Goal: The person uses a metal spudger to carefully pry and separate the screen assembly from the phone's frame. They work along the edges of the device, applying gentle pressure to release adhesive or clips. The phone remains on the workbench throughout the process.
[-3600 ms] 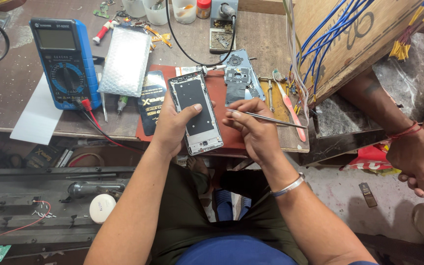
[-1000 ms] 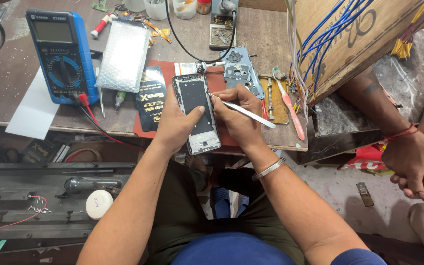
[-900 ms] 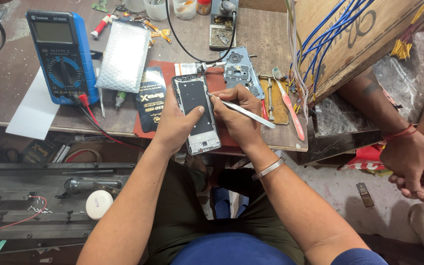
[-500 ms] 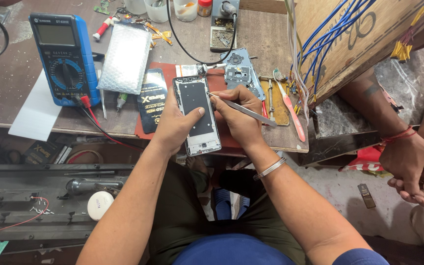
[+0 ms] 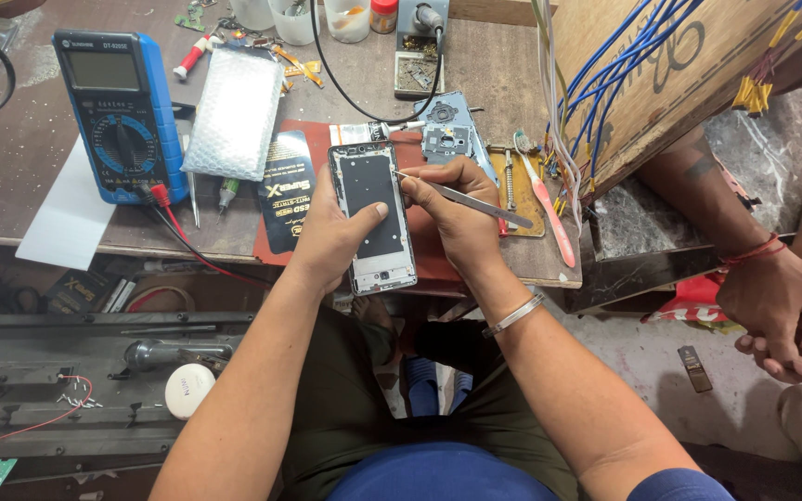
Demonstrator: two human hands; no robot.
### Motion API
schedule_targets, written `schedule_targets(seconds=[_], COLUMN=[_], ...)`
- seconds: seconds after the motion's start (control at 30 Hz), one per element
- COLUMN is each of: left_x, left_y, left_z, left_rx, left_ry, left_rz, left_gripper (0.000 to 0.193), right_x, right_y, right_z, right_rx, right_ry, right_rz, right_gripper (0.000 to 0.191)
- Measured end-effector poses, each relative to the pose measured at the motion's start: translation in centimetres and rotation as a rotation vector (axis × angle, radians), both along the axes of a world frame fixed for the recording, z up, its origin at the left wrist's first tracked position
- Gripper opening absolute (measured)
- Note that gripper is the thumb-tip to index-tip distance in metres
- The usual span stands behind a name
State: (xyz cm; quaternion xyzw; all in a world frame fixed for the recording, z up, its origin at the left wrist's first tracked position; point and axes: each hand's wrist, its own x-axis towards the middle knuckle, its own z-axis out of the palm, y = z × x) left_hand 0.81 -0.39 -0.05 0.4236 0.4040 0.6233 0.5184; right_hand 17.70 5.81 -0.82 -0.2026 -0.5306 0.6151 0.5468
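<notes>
An opened phone frame (image 5: 375, 218) with a dark inner plate lies at the front edge of the workbench. My left hand (image 5: 331, 243) grips its left side, thumb resting on the plate. Metal tweezers (image 5: 472, 200) are pinched in my right hand (image 5: 457, 215), and their tip touches the frame's upper right edge. A silver bangle sits on my right wrist.
A blue multimeter (image 5: 121, 111) with red and black leads, a bubble-wrap pouch (image 5: 235, 111), a black packet (image 5: 287, 190), a phone back part (image 5: 449, 139) and a pink toothbrush (image 5: 542, 195) lie on the bench. Another person's clasped hands (image 5: 786, 315) rest at right. Blue wires hang over a wooden box (image 5: 642, 74).
The tweezers' tip has shifted slightly along the frame's top right edge. My left hand keeps holding the phone frame in place.
</notes>
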Motion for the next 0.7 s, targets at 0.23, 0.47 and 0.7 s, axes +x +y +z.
schedule_targets(seconds=[0.23, 0.47, 0.7], left_x=[0.0, 0.0, 0.0], left_y=[0.0, -0.1, 0.0], left_z=[0.1, 0.6, 0.5], left_rx=[0.017, 0.018, 0.011], left_ry=[-0.002, -0.046, -0.055], left_rz=[0.016, -0.018, 0.007], left_gripper=[0.05, 0.051, 0.052], right_x=[0.4, 0.8, 1.1], right_y=[-0.1, 0.0, -0.9], right_z=[-0.4, -1.0, -0.1], right_rx=[0.005, 0.03, -0.005], right_ry=[0.023, 0.03, 0.153], right_rz=[0.014, -0.065, -0.044], right_gripper=[0.018, 0.022, 0.016])
